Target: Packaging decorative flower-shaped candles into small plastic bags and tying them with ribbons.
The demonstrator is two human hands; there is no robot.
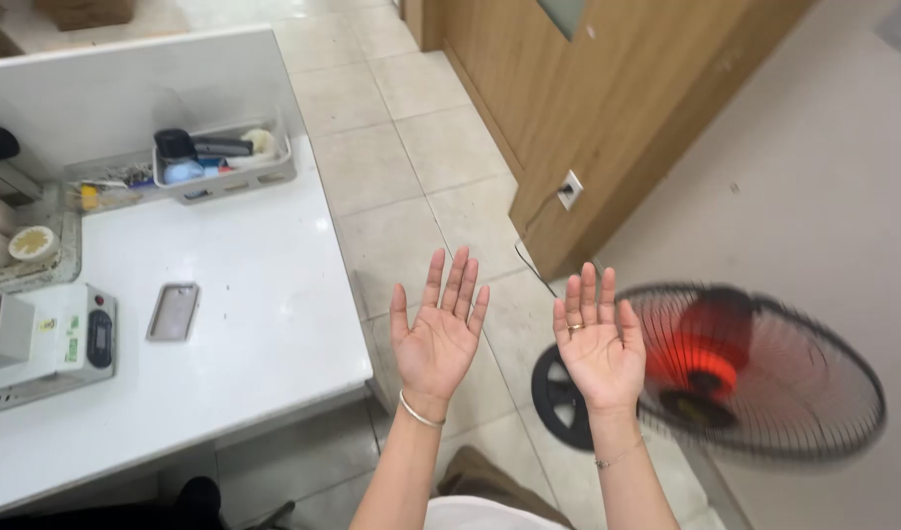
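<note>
Both hands raised palms-up with fingers spread, left hand and right hand grasping nothing, right one just in front of the floor fan; phone lies untouched on the tabletop, well left of the fan.

This is looking like a small workroom or office: a plain white worktable is standing on a beige tiled floor, a white plastic tray of small tools and supplies is sitting at its back edge, a white boxy benchtop machine is resting beside it, and a black-caged pedestal fan with red blades is spinning by a wooden door.
</note>
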